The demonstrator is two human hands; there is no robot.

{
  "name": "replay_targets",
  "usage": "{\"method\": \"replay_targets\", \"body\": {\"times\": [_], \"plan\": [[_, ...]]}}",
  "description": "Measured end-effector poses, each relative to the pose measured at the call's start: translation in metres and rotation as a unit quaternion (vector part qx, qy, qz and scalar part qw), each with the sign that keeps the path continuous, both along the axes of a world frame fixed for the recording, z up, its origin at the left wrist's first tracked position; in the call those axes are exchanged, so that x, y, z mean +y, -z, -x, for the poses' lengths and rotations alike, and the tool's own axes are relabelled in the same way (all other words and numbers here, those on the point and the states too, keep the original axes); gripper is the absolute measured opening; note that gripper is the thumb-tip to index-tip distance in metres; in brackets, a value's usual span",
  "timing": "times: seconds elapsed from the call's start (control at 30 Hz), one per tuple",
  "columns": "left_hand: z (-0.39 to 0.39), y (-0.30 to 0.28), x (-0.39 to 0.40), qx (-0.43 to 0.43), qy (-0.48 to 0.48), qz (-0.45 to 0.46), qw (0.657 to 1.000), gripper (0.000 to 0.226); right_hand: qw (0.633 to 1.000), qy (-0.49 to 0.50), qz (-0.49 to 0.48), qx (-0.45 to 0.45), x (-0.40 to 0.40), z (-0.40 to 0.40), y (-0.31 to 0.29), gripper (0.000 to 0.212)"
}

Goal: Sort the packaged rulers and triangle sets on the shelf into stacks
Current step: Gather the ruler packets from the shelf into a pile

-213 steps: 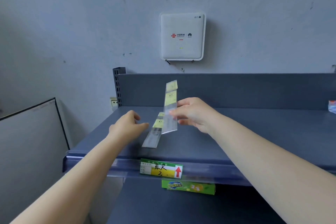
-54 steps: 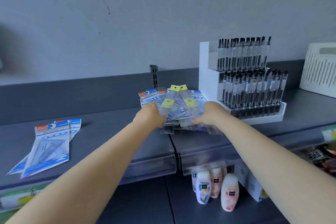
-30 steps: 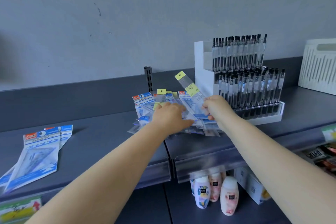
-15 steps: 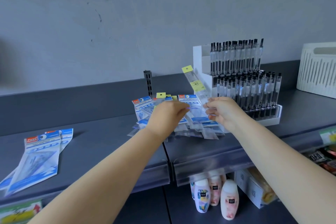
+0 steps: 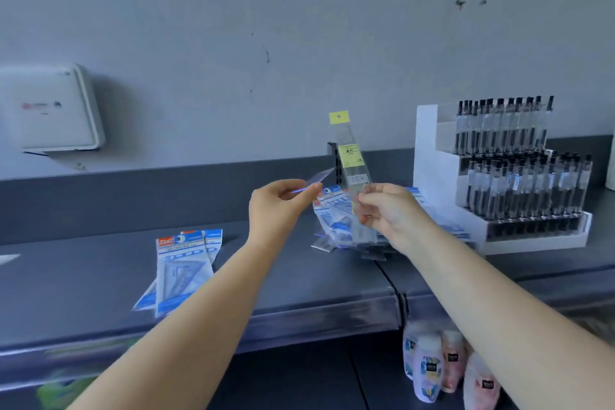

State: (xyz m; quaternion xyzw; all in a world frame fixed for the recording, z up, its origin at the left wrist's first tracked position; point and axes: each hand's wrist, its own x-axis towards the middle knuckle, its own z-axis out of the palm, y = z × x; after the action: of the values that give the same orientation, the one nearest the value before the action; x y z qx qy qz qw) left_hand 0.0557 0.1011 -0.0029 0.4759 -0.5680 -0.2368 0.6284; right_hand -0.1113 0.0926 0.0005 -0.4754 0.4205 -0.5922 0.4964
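My right hand [image 5: 386, 210] pinches the lower end of a clear packaged ruler [image 5: 349, 156] with yellow labels, which stands nearly upright above the shelf. My left hand [image 5: 278, 206] pinches another thin clear packet [image 5: 319, 176], seen almost edge-on and pointing right. Behind both hands lies a mixed pile of blue triangle-set packets and clear ruler packets [image 5: 336, 223] on the grey shelf [image 5: 100, 276]. A small stack of blue triangle-set packets [image 5: 181, 263] lies further left on the shelf.
A white tiered display of black pens [image 5: 512, 176] stands right of the pile. A white box [image 5: 50, 110] is mounted on the wall at left. Small bottles [image 5: 442, 366] stand on the lower shelf at right.
Both hands have lifted off the mixed pile, each with a packet. The right hand's ruler now stands more upright. My view has swung left, bringing the wall box into sight.
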Motion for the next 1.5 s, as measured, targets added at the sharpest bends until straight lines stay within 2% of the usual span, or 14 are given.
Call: {"method": "replay_targets", "body": {"times": [0.1, 0.17, 0.27, 0.43, 0.6, 0.77, 0.93, 1.03, 1.23, 1.4, 1.5], "plan": [[-0.053, 0.006, 0.012, 0.046, -0.012, -0.049, 0.998, 0.01, 0.999, -0.046, -0.011, 0.0, 0.008, -0.057, 0.003, 0.02], [-0.091, 0.01, 0.022, 0.077, -0.025, -0.073, 0.994, 0.022, 0.996, -0.082, -0.023, 0.008, 0.014, -0.096, 0.005, 0.02], [-0.153, 0.015, 0.04, 0.075, -0.058, -0.104, 0.99, 0.039, 0.992, -0.122, -0.037, 0.014, 0.024, -0.157, 0.008, 0.02], [-0.262, 0.03, 0.073, 0.114, -0.11, -0.117, 0.98, 0.048, 0.982, -0.184, -0.046, 0.026, 0.045, -0.259, 0.012, 0.018], [-0.353, 0.042, 0.107, 0.129, -0.156, -0.088, 0.975, 0.048, 0.972, -0.228, -0.052, 0.015, 0.059, -0.345, 0.018, 0.022], [-0.431, 0.049, 0.141, 0.063, -0.223, -0.07, 0.97, 0.044, 0.961, -0.268, -0.053, 0.036, 0.073, -0.426, 0.029, 0.024], [-0.476, 0.047, 0.146, -0.034, -0.245, -0.065, 0.967, 0.054, 0.955, -0.285, -0.055, 0.058, 0.079, -0.479, 0.032, 0.026], [-0.493, 0.047, 0.14, -0.072, -0.242, -0.099, 0.963, 0.056, 0.952, -0.295, -0.039, 0.07, 0.076, -0.501, 0.027, 0.028], [-0.518, 0.054, 0.131, -0.091, -0.266, -0.147, 0.948, 0.039, 0.94, -0.33, -0.037, 0.076, 0.064, -0.535, 0.025, 0.029], [-0.529, 0.055, 0.12, -0.195, -0.214, -0.185, 0.939, 0.041, 0.946, -0.317, -0.036, 0.062, 0.054, -0.551, 0.025, 0.027], [-0.544, 0.05, 0.117, -0.236, -0.224, -0.175, 0.929, 0.036, 0.953, -0.292, -0.025, 0.071, 0.051, -0.557, 0.022, 0.025]]}}
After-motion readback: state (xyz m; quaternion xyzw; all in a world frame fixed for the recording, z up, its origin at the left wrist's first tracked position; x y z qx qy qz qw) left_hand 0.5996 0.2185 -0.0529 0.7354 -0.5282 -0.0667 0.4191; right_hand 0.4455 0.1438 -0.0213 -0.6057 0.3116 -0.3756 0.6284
